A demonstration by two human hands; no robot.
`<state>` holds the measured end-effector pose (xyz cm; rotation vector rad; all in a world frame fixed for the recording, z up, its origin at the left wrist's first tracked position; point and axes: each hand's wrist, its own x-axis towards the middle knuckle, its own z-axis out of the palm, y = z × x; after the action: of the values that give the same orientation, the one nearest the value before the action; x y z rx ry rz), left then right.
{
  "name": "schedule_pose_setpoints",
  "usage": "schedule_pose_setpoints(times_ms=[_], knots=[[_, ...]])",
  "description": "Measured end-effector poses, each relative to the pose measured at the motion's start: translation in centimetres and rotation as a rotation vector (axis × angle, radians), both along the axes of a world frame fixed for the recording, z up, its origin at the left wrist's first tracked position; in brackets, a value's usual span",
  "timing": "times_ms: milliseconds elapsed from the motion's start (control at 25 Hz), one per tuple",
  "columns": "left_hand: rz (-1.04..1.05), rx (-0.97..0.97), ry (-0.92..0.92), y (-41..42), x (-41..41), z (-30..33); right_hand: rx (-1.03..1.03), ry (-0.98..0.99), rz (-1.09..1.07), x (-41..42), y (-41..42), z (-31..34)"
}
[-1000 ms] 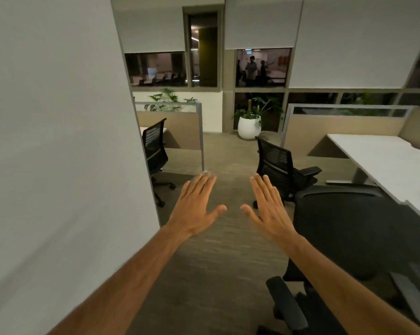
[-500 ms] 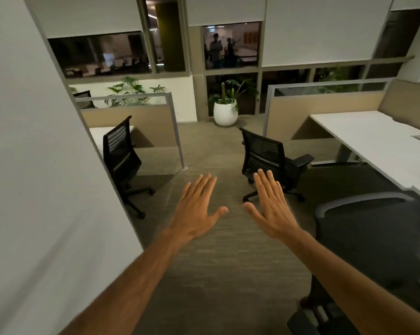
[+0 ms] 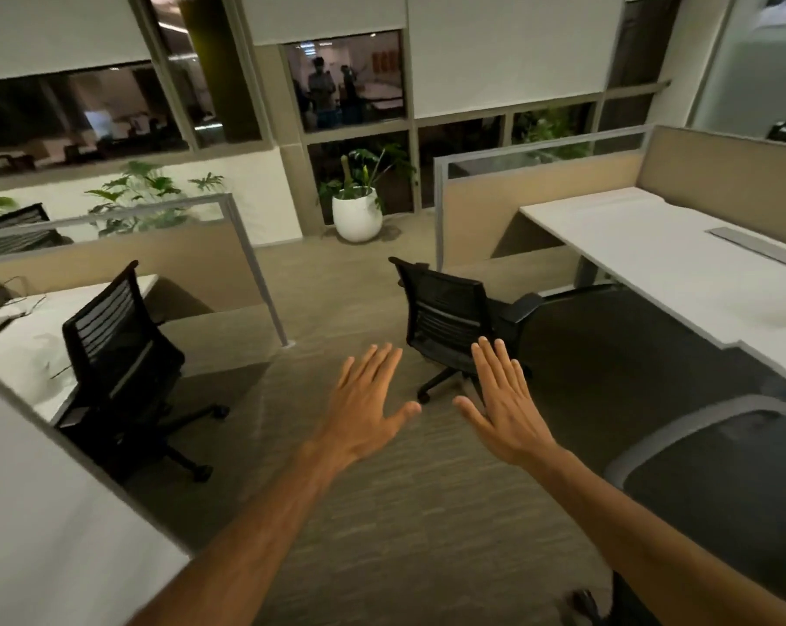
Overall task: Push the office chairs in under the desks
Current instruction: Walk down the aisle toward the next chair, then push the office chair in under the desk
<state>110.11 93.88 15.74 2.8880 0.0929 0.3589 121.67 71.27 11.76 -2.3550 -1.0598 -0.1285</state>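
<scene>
Two bare hands out front over the carpet [image 3: 382,535], palms down: left hand [image 3: 364,411] and right hand [image 3: 505,411] side by side, fingers [image 3: 384,368] spread flat and holding nothing, touching nothing. Three black office chairs around, none tucked in properly. Left chair [image 3: 120,354] parked just beside the edge of the left tabletop [image 3: 16,341], back turned this way, wheeled base out on the carpet. Middle chair [image 3: 454,318] standing out in the aisle past the fingertips, well apart from the big white right tabletop [image 3: 680,282], armrest pointing toward it, angled rather than square to it. Near chair [image 3: 721,481] at the lower right, only the grey-rimmed back and part of the seat showing, close to the near edge of that same tabletop but not under it. Beige partition [image 3: 531,210] with a metal frame behind the right tabletop, another partition on the left [image 3: 124,259] with leafy plants behind it. White pot [image 3: 357,216] with a plant at the far end of the aisle, under the windows [image 3: 350,79]. Blurry figures visible through the glass, too small to make out. Grey strip [image 3: 761,244] lying on the right tabletop near its far edge.
</scene>
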Motion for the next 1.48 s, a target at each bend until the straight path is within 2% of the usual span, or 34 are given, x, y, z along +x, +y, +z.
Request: schedule_pose_setpoints(times_ms=[320,600,760,1000,1120,1320,1480], knots=[[-0.426,-0.009,0.064,-2.7,22.8,-4.1,-0.06,0.039,-0.445,11.5,-5.8,-4.8],[-0.945,0.045,0.146,-12.0,37.3,-5.5,-0.026,0.162,-0.934,13.9,-11.5,-8.9],[-1.222,0.134,0.216,-21.2,41.0,-7.5,-0.004,0.197,-1.212,12.2,-15.6,-10.1],[-1.544,0.215,0.207,-33.2,44.6,-9.3,-0.065,0.273,-1.379,10.6,-21.9,-9.7],[-1.696,0.277,0.212,-37.9,45.4,-10.6,-0.015,0.293,-1.504,9.4,-21.5,-10.5],[-2.036,0.435,0.207,-44.3,45.6,-13.1,0.103,0.453,-1.672,8.3,-17.5,-12.1],[-2.276,0.596,0.221,-46.4,46.8,-14.6,0.193,0.525,-1.838,10.2,-13.3,-12.2]])
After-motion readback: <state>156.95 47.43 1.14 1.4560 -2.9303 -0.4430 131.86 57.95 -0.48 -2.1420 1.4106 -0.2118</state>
